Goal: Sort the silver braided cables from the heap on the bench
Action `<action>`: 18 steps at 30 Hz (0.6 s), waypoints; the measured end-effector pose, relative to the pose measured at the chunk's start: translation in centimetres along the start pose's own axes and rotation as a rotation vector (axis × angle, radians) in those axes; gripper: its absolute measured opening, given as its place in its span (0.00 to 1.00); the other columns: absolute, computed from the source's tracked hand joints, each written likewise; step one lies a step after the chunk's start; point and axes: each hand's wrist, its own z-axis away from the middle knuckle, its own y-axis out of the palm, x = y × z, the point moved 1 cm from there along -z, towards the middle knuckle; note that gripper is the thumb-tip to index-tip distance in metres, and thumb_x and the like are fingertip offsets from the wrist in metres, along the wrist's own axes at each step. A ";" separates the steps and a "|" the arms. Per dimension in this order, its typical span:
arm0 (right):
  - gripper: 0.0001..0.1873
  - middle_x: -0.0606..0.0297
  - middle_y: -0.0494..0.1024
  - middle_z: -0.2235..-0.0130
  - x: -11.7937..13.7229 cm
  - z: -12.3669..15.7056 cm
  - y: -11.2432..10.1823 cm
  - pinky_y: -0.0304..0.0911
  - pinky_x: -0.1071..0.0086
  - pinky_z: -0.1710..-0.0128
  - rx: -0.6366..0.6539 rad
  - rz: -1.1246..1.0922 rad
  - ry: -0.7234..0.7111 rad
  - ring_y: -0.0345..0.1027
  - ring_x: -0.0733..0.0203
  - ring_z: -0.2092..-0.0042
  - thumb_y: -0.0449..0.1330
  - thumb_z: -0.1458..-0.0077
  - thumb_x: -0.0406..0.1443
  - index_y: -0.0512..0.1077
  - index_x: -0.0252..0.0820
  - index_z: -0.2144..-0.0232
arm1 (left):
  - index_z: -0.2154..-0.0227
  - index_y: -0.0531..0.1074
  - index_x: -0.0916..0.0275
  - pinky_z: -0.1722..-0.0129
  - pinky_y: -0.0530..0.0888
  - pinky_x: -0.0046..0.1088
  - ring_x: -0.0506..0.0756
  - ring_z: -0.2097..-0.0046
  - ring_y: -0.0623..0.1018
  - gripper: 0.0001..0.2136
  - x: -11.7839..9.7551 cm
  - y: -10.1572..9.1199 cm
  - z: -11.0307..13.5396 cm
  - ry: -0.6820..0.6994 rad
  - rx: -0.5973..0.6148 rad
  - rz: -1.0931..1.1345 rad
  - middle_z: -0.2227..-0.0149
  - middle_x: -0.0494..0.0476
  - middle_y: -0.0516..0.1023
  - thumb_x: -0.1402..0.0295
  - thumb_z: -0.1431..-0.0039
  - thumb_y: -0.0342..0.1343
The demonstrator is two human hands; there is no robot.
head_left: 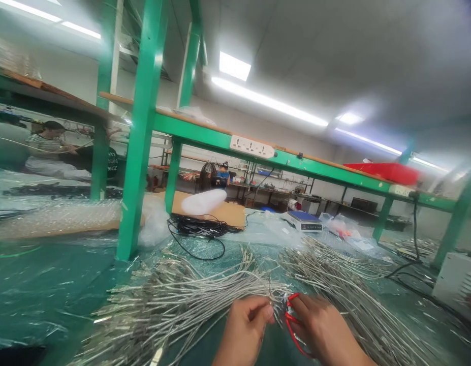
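My left hand (246, 328) is closed in a pinch, with a thin wire end of a cable (271, 292) showing at its fingertips. My right hand (322, 321) grips scissors (291, 333) by their red handles, close beside the left fingertips. Their blades are small and blurred, so whether they touch the wire cannot be made out. Under and left of my hands spreads a large heap of grey-white cables (189, 300). To the right, a second bundle of similar cables (345, 290) reaches under my right forearm.
Behind the heaps are a coil of black cable (197, 226), a blue-topped scale (304, 221) and plastic bags (340, 226). A green post (138, 142) and a shelf with a power strip (252, 146) frame the bench. Other people sit far left and at the back.
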 end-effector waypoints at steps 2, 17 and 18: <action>0.06 0.67 0.77 0.74 -0.1 0.1 -0.1 0.54 0.69 0.76 0.003 -0.009 0.015 0.72 0.58 0.75 0.59 0.45 0.31 0.67 0.44 0.73 | 0.80 0.71 0.63 0.81 0.54 0.25 0.49 0.82 0.58 0.12 0.1 0.0 0.0 0.000 0.000 0.005 0.86 0.43 0.56 0.65 0.44 0.51; 0.10 0.68 0.77 0.80 -0.4 3.2 1.4 0.52 0.72 0.80 0.051 -0.251 0.169 0.72 0.59 0.80 0.57 0.47 0.33 0.69 0.46 0.79 | 0.68 0.80 0.61 0.64 0.72 0.32 0.59 0.59 0.75 0.10 0.0 -0.8 0.0 0.108 -0.132 -0.005 0.50 0.65 0.71 0.60 0.47 0.59; 0.10 0.69 0.78 0.81 -0.1 3.8 1.8 0.52 0.72 0.80 0.047 -0.270 0.172 0.71 0.60 0.80 0.58 0.50 0.30 0.70 0.46 0.81 | 0.68 0.80 0.60 0.56 0.72 0.36 0.62 0.53 0.74 0.09 -0.2 -0.8 0.0 0.138 -0.148 -0.029 0.45 0.65 0.68 0.61 0.46 0.59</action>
